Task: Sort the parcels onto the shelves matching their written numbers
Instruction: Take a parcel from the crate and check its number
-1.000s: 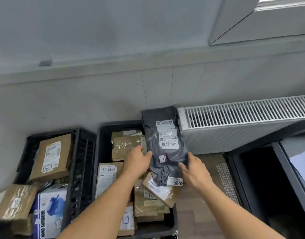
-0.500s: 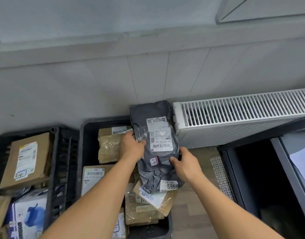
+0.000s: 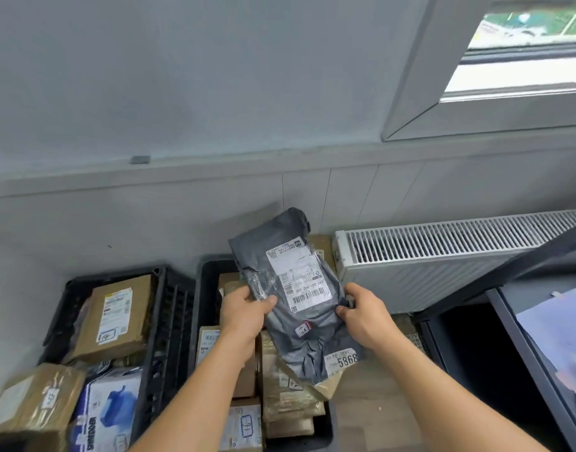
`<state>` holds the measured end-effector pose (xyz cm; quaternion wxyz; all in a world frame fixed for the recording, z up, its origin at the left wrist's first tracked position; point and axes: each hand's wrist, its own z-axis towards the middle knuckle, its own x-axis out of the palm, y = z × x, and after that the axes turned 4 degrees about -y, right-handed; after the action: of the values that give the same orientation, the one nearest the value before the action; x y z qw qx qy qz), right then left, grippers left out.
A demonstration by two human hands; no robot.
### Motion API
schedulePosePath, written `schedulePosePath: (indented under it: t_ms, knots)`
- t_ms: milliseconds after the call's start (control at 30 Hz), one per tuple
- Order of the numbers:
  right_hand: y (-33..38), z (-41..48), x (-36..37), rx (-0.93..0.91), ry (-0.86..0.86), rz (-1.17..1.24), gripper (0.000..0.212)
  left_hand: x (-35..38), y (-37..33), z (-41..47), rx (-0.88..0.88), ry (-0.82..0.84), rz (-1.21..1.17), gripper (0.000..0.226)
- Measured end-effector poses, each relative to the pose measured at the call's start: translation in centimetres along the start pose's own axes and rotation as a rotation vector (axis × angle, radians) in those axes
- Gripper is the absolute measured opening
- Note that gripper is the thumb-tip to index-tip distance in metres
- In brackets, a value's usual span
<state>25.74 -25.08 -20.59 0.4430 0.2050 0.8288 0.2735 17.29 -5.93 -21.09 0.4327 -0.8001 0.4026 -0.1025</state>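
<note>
Above the middle black plastic crate (image 3: 208, 272), in the head view, one dark grey plastic mailer bag (image 3: 299, 298) is held lifted and tilted. It is pinched at one edge by the left hand (image 3: 244, 316) and at the other by the right hand (image 3: 366, 316), each grip curled onto the film. The reading step is judged to be in hand, since the small handwritten sticker (image 3: 302, 329) is turned upward. A shelf bearing that number must next be found; none is recognised here. Two crates are counted, the second black slatted crate (image 3: 169, 321) lying to the left. At least six brown cardboard parcels (image 3: 117, 318) are counted.
</note>
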Motion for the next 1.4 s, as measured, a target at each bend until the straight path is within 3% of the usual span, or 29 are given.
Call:
schedulePosePath:
  t_ms: [367, 567, 733, 867, 1033, 1200, 1400]
  knots:
    - [10.4, -9.8, -4.4, -0.269, -0.185, -0.039, 0.032, -8.7, -6.5, -11.0, 0.107, 0.11, -0.401, 0.02]
    - [12.4, -15.7, -4.9, -0.305, -0.449, 0.202, 0.071, -11.8, -8.1, -15.6, 0.18, 0.098, -0.645, 0.023]
    - [11.8, -19.3, -3.2, -0.277, -0.421, 0.405, 0.083, -13.2, -7.8, -18.0, 0.181, 0.111, -0.837, 0.026]
    - [11.9, -21.1, -1.6, -0.253, -0.251, 0.675, 0.052, -13.3, -7.2, -19.3, 0.167, 0.116, -0.955, 0.026]
    - [12.3, -21.3, -0.6, -0.153, -0.051, 0.948, 0.037, -13.4, -6.8, -20.7, 0.184, 0.137, -1.033, 0.033]
    - [13.1, -22.0, -2.3, -0.203, -0.088, 0.979, 0.021, -14.0, -6.4, -21.3, 0.224, 0.097, -1.058, 0.044]
    - [13.4, -21.6, -4.3, -0.31, -0.053, 0.926, 0.018, -13.5, -5.9, -22.6, 0.254, 0.043, -1.086, 0.045]
